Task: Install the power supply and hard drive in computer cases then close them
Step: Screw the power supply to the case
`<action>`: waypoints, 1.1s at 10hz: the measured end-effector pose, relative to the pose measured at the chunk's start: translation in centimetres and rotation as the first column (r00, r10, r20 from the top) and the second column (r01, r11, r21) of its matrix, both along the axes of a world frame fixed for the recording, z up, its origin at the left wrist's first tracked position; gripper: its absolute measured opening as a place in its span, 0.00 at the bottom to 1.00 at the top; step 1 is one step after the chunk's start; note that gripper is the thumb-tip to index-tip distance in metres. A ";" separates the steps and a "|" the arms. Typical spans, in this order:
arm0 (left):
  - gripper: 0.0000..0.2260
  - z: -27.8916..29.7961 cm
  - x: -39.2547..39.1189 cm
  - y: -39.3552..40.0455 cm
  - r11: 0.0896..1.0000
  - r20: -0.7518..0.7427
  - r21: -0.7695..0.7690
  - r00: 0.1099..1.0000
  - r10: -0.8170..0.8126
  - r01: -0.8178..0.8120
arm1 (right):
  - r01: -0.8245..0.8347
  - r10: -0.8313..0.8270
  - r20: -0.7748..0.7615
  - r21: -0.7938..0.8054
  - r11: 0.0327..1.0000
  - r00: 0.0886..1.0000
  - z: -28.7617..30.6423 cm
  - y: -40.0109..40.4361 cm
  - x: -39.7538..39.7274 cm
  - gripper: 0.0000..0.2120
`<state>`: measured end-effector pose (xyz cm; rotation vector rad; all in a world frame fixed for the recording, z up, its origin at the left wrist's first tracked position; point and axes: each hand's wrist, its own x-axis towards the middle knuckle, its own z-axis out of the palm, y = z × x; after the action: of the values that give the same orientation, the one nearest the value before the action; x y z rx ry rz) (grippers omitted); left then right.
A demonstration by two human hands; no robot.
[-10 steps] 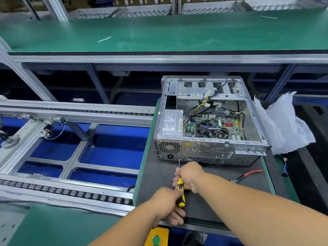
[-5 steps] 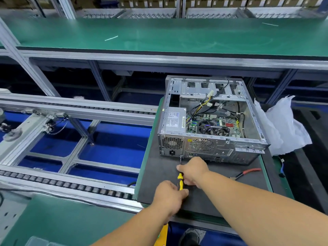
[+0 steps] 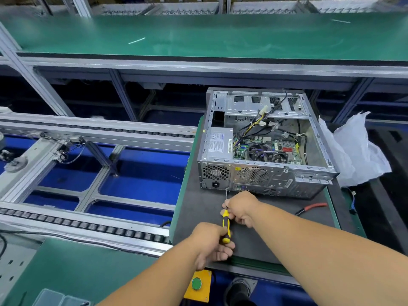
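Gripping the yellow-and-black-handled screwdriver (image 3: 226, 226), the left hand (image 3: 210, 245) clasps its butt, the right hand (image 3: 240, 207) its shaft, tip at the open grey metal computer case (image 3: 260, 173).

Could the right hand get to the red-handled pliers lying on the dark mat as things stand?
Probably yes, once freed. The right hand now pinches the shaft of the yellow-and-black screwdriver, but the red-handled pliers lie just to its right on the dark mat, with nothing between them.

My left hand (image 3: 210, 244) curls round the butt of the screwdriver (image 3: 226, 226), forearm reaching in from below. Ahead of it, my right hand (image 3: 240, 208) pinches the upper handle, its forearm crossing in from the right.
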<state>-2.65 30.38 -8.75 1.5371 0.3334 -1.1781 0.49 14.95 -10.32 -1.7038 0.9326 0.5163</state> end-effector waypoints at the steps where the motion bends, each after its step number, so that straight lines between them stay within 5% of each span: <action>1: 0.09 -0.7 0.1 -0.1 0.992 0.185 0.119 0.980 -0.073 0.051 | 0.120 -0.119 -0.012 0.091 0.989 0.993 -0.1 0.1 0.0 0.10; 2: 0.16 -0.9 0.3 -0.4 0.915 0.419 0.399 0.876 -0.237 0.057 | 0.150 -0.147 0.060 -0.049 0.987 0.987 -0.8 0.2 0.1 0.14; 3: 0.19 -0.7 0.2 -0.7 0.838 0.416 0.532 0.825 -0.383 0.121 | 0.088 -0.085 0.042 -0.084 0.993 0.996 -0.8 0.5 0.4 0.13; 4: 0.13 -0.6 0.1 -0.5 0.962 0.296 0.254 0.939 -0.177 0.102 | 0.114 -0.111 0.042 -0.090 0.989 0.993 -0.8 0.6 0.7 0.13; 5: 0.13 -0.1 0.5 0.3 0.998 -0.082 -0.058 0.996 0.022 -0.027 | 0.158 -0.155 0.056 -0.056 0.986 0.986 -0.9 0.6 0.5 0.12; 6: 0.09 -0.3 0.9 0.3 1.000 -0.032 -0.016 0.999 0.010 -0.010 | 0.150 -0.148 0.090 -0.018 0.988 0.985 -0.9 0.5 0.5 0.07; 7: 0.10 -0.9 0.2 -0.8 0.973 0.243 0.226 0.963 -0.112 0.057 | 0.128 -0.124 0.083 -0.035 0.991 0.989 -0.6 0.3 0.4 0.07; 8: 0.13 -1.2 -0.1 -1.1 0.992 0.228 0.124 0.973 -0.026 -0.003 | 0.127 -0.121 0.082 -0.066 0.990 0.989 -0.9 0.4 0.4 0.06; 9: 0.12 -0.7 0.7 0.2 0.995 -0.094 -0.081 0.994 0.058 -0.065 | 0.167 -0.156 0.080 -0.155 0.974 0.985 -1.2 0.7 0.5 0.10; 10: 0.09 -0.9 1.1 0.4 0.999 -0.096 -0.036 0.995 0.011 -0.015 | 0.213 -0.201 0.097 -0.130 0.968 0.975 -1.5 1.1 0.5 0.12; 11: 0.12 -1.5 0.6 -1.1 0.973 0.193 0.217 0.974 -0.119 0.076 | 0.315 -0.314 0.120 0.010 0.949 0.942 -1.5 1.3 0.5 0.09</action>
<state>-2.04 29.27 -10.30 1.8605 0.2513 -1.0746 1.01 16.20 -11.83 -1.5361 1.0943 0.1940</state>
